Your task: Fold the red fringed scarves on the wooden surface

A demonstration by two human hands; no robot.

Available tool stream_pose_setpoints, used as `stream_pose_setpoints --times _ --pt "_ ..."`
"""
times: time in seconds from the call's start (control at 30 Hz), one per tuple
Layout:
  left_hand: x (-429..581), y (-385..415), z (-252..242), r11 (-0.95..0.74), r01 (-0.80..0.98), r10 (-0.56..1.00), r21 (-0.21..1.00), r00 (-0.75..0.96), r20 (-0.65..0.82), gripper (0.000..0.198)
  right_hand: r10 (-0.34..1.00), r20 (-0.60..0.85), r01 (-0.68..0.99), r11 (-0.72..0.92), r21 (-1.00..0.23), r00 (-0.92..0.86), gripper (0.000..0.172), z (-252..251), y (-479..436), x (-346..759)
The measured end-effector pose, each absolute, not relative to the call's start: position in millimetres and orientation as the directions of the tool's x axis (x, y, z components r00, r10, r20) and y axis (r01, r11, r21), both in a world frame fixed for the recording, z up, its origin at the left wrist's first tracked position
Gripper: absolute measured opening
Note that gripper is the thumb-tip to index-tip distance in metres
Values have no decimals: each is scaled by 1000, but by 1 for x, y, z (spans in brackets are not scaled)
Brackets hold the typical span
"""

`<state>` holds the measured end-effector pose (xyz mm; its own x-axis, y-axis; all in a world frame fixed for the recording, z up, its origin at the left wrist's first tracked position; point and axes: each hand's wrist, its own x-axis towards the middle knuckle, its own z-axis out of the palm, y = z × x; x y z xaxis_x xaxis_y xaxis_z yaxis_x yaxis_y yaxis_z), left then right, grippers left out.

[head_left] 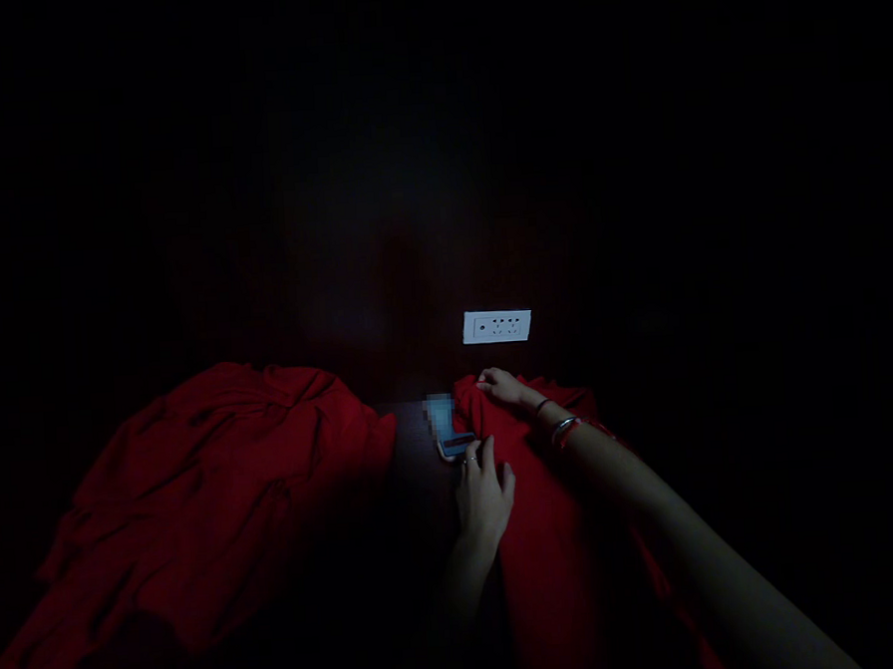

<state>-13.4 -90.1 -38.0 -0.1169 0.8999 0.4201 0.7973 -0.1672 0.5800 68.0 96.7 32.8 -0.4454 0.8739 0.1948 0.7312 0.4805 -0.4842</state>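
The room is very dark. My left hand [483,490] rests with its fingers on the lower end of a lit phone [447,429] lying on a dark surface; a ring shows on one finger. My right hand [503,385], with bangles at the wrist, lies flat with fingers stretched on the far end of a red cloth [553,529] that runs toward me under my right forearm. The phone sits just left of that cloth's edge.
A larger heap of crumpled red cloth [201,507] lies to the left, a dark gap separating it from the phone. A white wall socket plate [497,326] is on the dark wall behind my right hand. Everything else is black.
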Motion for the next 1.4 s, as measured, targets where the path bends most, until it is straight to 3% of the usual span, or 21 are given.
stream_pose_setpoints --times 0.27,0.4,0.6,0.67,0.73,0.83,0.9,0.97,1.1,1.3,1.4 --pt "-30 -78 -34 -82 572 843 816 -396 363 33 840 157 606 491 -626 -519 11 23 94 51" --pt "-42 -64 -36 -152 421 766 894 -522 375 30 693 163 397 572 -718 -702 19 30 77 61" --pt "-53 -51 -34 -189 67 817 980 -543 195 40 547 158 228 571 -789 -822 25 51 43 76" --pt "-60 -60 -32 -198 85 845 976 -491 214 31 507 162 179 558 -810 -847 24 59 30 74" --pt "-70 -80 -29 -173 231 866 958 -428 260 15 457 159 129 536 -834 -875 23 67 15 67" --pt "-94 -125 -27 -103 426 888 899 -368 276 17 351 137 79 537 -840 -926 19 74 -9 45" --pt "-113 -161 -26 -63 462 887 885 -380 262 25 310 153 60 581 -812 -938 13 75 -28 27" --pt "-131 -196 -25 -23 471 879 882 -411 243 31 352 234 73 677 -733 -906 11 71 -49 14" --pt "-158 -249 -22 44 498 864 866 -454 217 33 486 365 302 837 -457 -794 26 51 -92 21" --pt "-158 -253 -18 33 522 868 852 -438 235 33 623 32 587 751 -301 -781 59 3 -151 70" --pt "-149 -240 -18 -2 519 878 855 -409 250 33 663 13 645 733 -218 -749 67 -13 -171 81"
